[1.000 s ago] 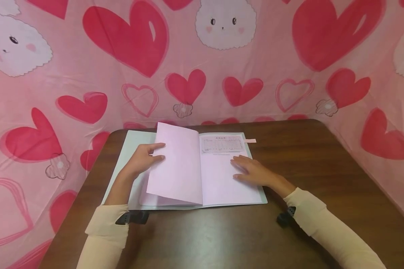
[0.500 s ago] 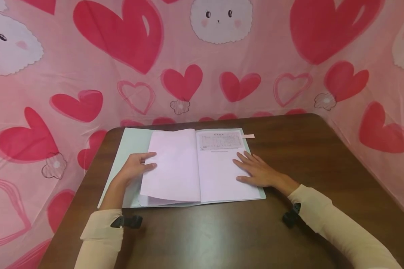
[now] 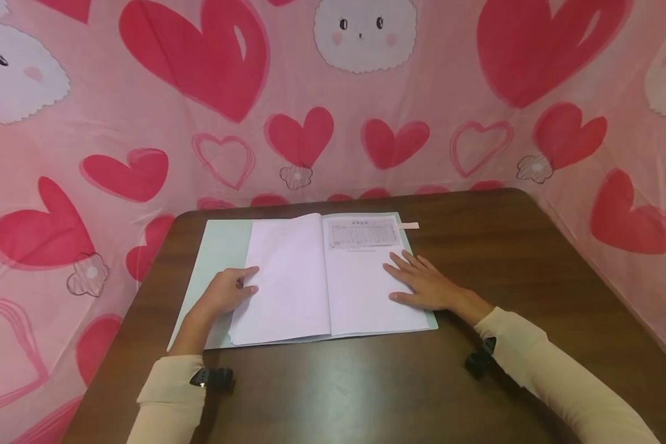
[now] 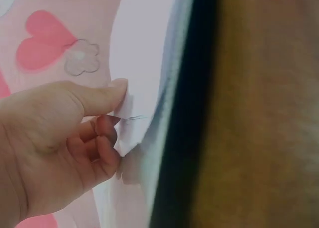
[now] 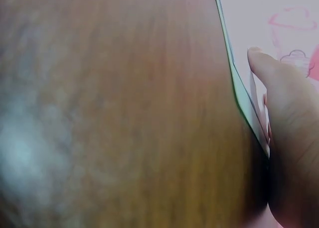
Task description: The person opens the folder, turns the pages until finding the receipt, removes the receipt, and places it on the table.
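An open booklet with a pale green cover [image 3: 222, 243] lies on the table. Its left pages [image 3: 288, 280] are blank, and the right page [image 3: 361, 293] bears a printed grid [image 3: 363, 234] at the top. My left hand [image 3: 226, 291] pinches the outer edge of the left pages; in the left wrist view the thumb [image 4: 107, 96] lies on the paper [image 4: 142, 49] with the fingers curled beneath. Over on the right page my right hand [image 3: 424, 285] rests flat, fingers spread, near the outer edge. The right wrist view shows only part of this hand [image 5: 291, 108].
A pink tab [image 3: 409, 226] sticks out past the booklet's upper right edge. The brown wooden table [image 3: 338, 394] runs up to a pink cloth with hearts [image 3: 305, 86] at the back and sides. Dark cameras [image 3: 217, 378] are strapped at both wrists.
The raised left page has come down flat onto the left side, with my left hand moving down and left along it. My right hand has shifted slightly and stays on the right page.
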### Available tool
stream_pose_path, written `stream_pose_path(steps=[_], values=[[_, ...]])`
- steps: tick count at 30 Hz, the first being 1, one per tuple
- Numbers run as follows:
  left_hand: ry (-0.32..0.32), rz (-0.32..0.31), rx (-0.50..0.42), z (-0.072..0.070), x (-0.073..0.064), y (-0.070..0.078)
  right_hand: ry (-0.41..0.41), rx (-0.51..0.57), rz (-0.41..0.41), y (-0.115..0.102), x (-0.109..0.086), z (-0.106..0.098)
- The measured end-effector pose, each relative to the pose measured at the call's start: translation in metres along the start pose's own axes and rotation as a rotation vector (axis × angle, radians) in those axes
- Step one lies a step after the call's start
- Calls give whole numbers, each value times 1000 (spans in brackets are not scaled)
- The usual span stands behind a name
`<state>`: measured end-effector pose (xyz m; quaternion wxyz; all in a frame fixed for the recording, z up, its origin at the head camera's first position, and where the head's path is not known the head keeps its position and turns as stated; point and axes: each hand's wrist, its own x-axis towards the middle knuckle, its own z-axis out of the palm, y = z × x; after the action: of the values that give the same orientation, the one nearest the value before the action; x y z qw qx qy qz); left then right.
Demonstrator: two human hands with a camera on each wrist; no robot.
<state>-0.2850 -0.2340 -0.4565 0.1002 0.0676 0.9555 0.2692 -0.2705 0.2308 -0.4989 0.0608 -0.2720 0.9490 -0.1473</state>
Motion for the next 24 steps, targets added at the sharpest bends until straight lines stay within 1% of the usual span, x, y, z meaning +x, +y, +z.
stream_pose_path(steps=[3,5,7,10,13,16,20,24], values=[[-12,-4,69,5,-1,0,4,2,-7,-1,1,-2],[-29,-15,85,9,-1,0,3,7,-8,-1,2,-2],[-31,-9,115,12,-4,1,1,16,-7,-1,1,-3],[-1,7,168,16,-9,4,0,24,-5,0,0,-3],[52,37,268,22,-13,9,3,26,-4,0,1,-3],[72,39,332,29,-16,16,1,26,-2,1,1,-3],[71,25,343,37,-17,25,-2,31,-1,1,1,-2],[105,40,369,45,-17,33,-2,40,2,1,0,-2]])
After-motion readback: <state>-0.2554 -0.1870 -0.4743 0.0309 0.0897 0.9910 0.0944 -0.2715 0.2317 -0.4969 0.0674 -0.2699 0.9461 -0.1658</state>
